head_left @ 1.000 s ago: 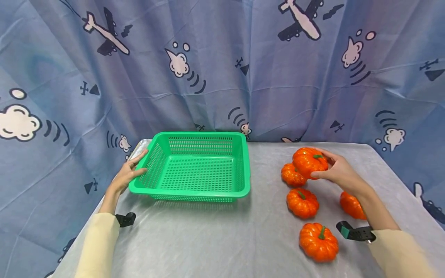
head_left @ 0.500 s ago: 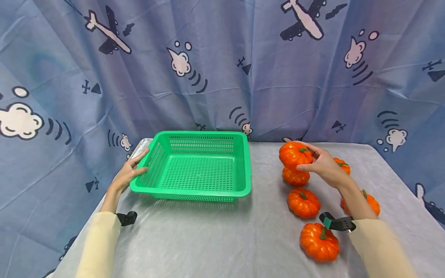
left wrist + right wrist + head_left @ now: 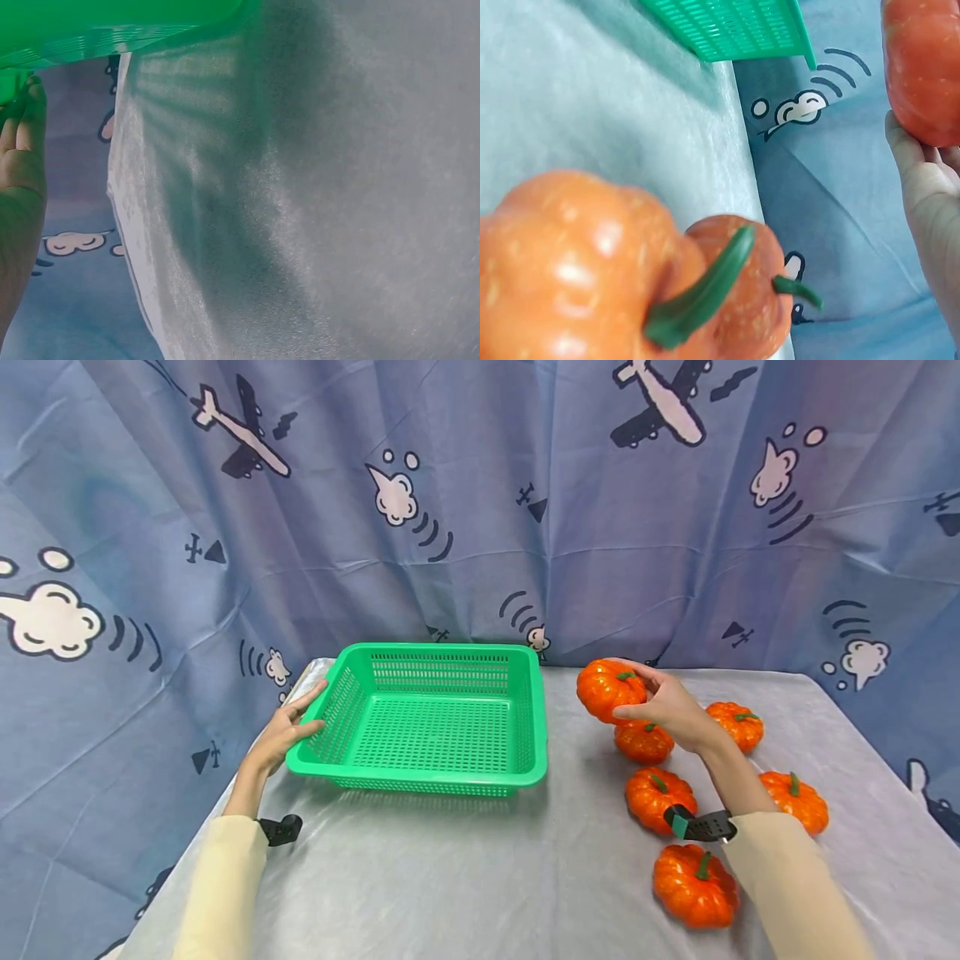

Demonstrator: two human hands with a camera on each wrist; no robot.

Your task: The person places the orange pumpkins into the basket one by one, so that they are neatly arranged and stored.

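My right hand (image 3: 671, 706) grips a glossy orange toy pumpkin (image 3: 609, 692) with a green stem, raised above the table to the right of the basket. In the right wrist view that held pumpkin (image 3: 926, 67) is cut off by the frame, fingers and thumb against its side. A green plastic basket (image 3: 416, 777) with slotted walls stands at centre left, nothing inside it. My left hand (image 3: 277, 735) holds its left rim, thumb over the top. In the left wrist view the fingers (image 3: 30, 124) reach up under the rim. Behind the held pumpkin sits another pumpkin (image 3: 643, 745), partly covered.
Several more pumpkins lie on the right of the grey-covered table (image 3: 450, 877): one below the hand (image 3: 660, 802), one nearest the front (image 3: 696, 887), two farther right (image 3: 735, 727). A blue patterned curtain (image 3: 465, 527) hangs behind the table's back edge.
My right hand has carried the pumpkin leftward and slightly up, toward the basket. Two pumpkins on the far right are now uncovered by the arm. The left hand keeps its hold on the rim.
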